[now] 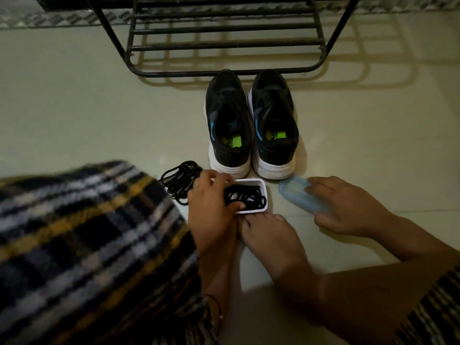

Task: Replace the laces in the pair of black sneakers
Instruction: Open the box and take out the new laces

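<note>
Fingers of the left hand (211,207) curl over the near-left rim of a small white container (263,195), gripping its edge, thumb at the side; black laces (245,196) lie coiled inside. A second bundle of black laces (179,180) sits on the floor (74,108) just left of that hand. The right hand (348,207) lies palm down, fingers spread flat on a translucent blue lid (293,192). Both black sneakers (251,120) stand side by side beyond the container, heels toward the person, before a black metal rack (224,46). A bare foot (268,235) rests between the wrists.
</note>
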`<state>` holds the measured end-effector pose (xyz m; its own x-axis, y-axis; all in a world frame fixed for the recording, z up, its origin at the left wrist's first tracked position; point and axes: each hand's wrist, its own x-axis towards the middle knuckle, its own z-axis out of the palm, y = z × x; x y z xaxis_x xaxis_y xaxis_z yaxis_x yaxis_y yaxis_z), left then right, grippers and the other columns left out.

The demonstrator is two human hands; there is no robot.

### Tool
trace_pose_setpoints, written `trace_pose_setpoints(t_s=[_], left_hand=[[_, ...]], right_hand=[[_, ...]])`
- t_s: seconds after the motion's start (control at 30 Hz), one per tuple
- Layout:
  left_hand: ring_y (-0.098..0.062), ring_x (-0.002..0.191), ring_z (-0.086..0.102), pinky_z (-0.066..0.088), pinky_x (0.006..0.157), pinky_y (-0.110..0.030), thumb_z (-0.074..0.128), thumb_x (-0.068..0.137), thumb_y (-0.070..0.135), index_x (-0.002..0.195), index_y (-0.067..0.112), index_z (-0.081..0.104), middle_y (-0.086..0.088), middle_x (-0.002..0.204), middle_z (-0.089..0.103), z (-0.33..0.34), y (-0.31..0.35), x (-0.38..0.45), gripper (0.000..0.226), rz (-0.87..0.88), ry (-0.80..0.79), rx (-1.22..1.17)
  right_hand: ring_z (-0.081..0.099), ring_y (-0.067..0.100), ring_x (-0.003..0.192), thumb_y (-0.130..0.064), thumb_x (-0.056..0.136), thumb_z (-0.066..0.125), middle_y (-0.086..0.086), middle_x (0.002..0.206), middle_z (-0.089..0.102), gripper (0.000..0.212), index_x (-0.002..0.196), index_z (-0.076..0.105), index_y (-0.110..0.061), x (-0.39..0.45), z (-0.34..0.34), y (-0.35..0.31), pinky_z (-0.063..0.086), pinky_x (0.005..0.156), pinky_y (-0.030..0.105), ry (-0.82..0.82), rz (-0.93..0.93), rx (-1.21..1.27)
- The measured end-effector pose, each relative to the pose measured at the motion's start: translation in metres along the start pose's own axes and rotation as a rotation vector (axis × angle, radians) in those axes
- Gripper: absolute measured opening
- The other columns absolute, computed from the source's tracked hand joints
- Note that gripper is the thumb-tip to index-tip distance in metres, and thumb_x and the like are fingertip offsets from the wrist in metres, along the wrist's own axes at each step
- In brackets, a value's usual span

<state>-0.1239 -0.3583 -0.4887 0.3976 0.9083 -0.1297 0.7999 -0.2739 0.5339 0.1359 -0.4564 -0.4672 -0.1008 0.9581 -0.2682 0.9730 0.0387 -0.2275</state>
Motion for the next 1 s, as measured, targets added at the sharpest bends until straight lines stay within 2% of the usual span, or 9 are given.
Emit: trace_pose_setpoints(t_s=[0.1, 0.23, 0.33, 0.4, 0.47, 0.57, 0.67, 0.8, 1.0], left_hand=[[-0.018, 0.106, 0.049, 0.043, 0.089, -0.034, 0.084, 0.063, 0.029, 0.117, 0.016, 0.050, -0.001, 0.115, 0.049, -0.005, 0.000, 0.000, 0.065, -0.166, 0.031, -0.185], [-0.011, 0.088, 0.056, 0.045, 0.077, -0.027, 0.082, 0.069, 0.024, 0.100, 0.020, 0.052, 0.010, 0.090, 0.056, -0.007, -0.002, 0.000, 0.043, -0.262, -0.062, -0.328], [-0.010, 0.072, 0.060, 0.048, 0.066, -0.017, 0.080, 0.072, 0.018, 0.086, 0.021, 0.055, 0.011, 0.078, 0.058, -0.007, -0.002, 0.003, 0.030, -0.290, -0.082, -0.414], [-0.002, 0.065, 0.055, 0.044, 0.058, -0.007, 0.079, 0.073, 0.015, 0.086, 0.017, 0.057, 0.011, 0.075, 0.057, -0.007, 0.000, 0.004, 0.026, -0.294, -0.088, -0.431], [-0.002, 0.064, 0.055, 0.044, 0.056, -0.007, 0.079, 0.073, 0.014, 0.087, 0.015, 0.058, 0.009, 0.075, 0.058, -0.007, 0.000, 0.006, 0.026, -0.293, -0.095, -0.445], [-0.014, 0.072, 0.063, 0.054, 0.066, -0.023, 0.076, 0.077, 0.015, 0.091, 0.015, 0.060, 0.002, 0.082, 0.063, -0.006, -0.001, 0.008, 0.021, -0.316, -0.124, -0.488], [-0.014, 0.070, 0.063, 0.053, 0.066, -0.028, 0.065, 0.086, 0.019, 0.098, 0.016, 0.060, 0.003, 0.086, 0.063, -0.008, -0.001, 0.007, 0.014, -0.325, -0.143, -0.534], [-0.015, 0.075, 0.066, 0.055, 0.070, -0.030, 0.061, 0.089, 0.022, 0.101, 0.019, 0.061, 0.006, 0.088, 0.064, -0.009, -0.001, 0.005, 0.012, -0.304, -0.149, -0.567], [-0.019, 0.069, 0.067, 0.056, 0.060, -0.024, 0.062, 0.087, 0.009, 0.096, 0.018, 0.066, 0.000, 0.080, 0.065, -0.007, -0.001, 0.004, 0.013, -0.282, -0.172, -0.587]], right_hand=[[0.065, 0.025, 0.079, -0.037, 0.082, 0.047, 0.013, 0.094, 0.069, 0.044, 0.098, 0.067, -0.001, -0.006, 0.002, 0.007, 0.051, 0.072, 0.025, 0.345, 0.056, 0.266], [0.061, 0.010, 0.067, -0.011, 0.087, 0.063, 0.002, 0.071, 0.066, 0.004, 0.083, 0.064, -0.009, 0.010, -0.007, -0.008, 0.049, 0.060, 0.013, 0.631, 0.349, 0.934], [0.063, 0.008, 0.058, -0.021, 0.078, 0.073, -0.001, 0.066, 0.070, 0.017, 0.080, 0.061, -0.009, 0.017, -0.012, -0.010, 0.053, 0.054, 0.021, 0.481, 0.374, 1.348], [0.061, 0.010, 0.053, -0.046, 0.046, 0.088, 0.005, 0.069, 0.071, 0.058, 0.080, 0.060, -0.008, 0.019, -0.009, -0.012, 0.053, 0.050, 0.022, 0.308, 0.397, 1.571], [0.062, 0.010, 0.052, -0.048, 0.027, 0.093, 0.008, 0.070, 0.071, 0.073, 0.078, 0.060, -0.008, 0.019, -0.001, -0.016, 0.052, 0.049, 0.022, 0.143, 0.443, 1.685], [0.062, 0.013, 0.054, -0.040, 0.034, 0.094, 0.011, 0.071, 0.069, 0.065, 0.079, 0.059, -0.007, 0.018, 0.006, -0.024, 0.053, 0.052, 0.023, -0.051, 0.434, 1.691], [0.062, 0.018, 0.059, -0.017, 0.060, 0.085, 0.013, 0.072, 0.068, 0.035, 0.082, 0.059, -0.006, 0.015, 0.003, -0.031, 0.054, 0.056, 0.025, -0.133, 0.391, 1.598], [0.065, 0.015, 0.069, 0.003, 0.075, 0.070, 0.007, 0.076, 0.067, 0.014, 0.082, 0.064, -0.007, 0.019, -0.001, -0.045, 0.053, 0.065, 0.024, -0.104, 0.338, 1.342], [0.066, 0.010, 0.075, -0.003, 0.078, 0.071, -0.003, 0.080, 0.068, 0.014, 0.077, 0.062, -0.013, 0.034, 0.007, -0.069, 0.053, 0.067, 0.023, 0.043, 0.393, 1.183]])
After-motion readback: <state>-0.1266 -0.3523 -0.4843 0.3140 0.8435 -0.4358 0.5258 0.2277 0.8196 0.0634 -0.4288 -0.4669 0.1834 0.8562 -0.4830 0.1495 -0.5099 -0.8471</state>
